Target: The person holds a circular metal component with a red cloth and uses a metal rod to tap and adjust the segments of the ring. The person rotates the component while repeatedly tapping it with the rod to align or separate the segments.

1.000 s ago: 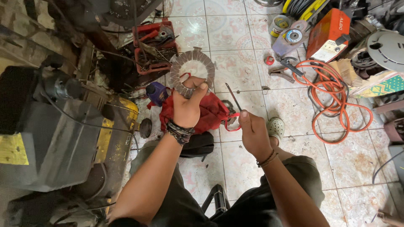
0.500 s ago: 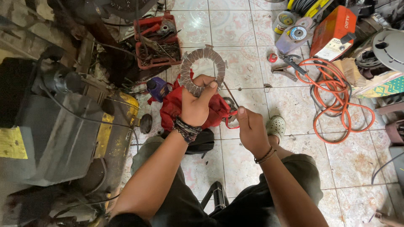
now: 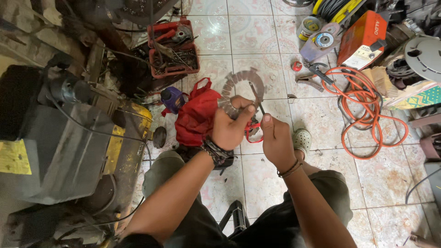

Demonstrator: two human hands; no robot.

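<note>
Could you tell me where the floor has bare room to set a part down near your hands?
Bare tile lies between the red tray and the tape roll, and again below the orange cable, right of the knee. It is crowded left by the grey machine and top right around the orange box.

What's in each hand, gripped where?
Left hand grips the toothed metal ring by its lower rim; right hand pinches a thin rod near its lower end.

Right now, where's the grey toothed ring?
In the head view it sits centre frame, held up in the left hand, the grey toothed ring just right of the red cloth bag and above the right hand.
</note>
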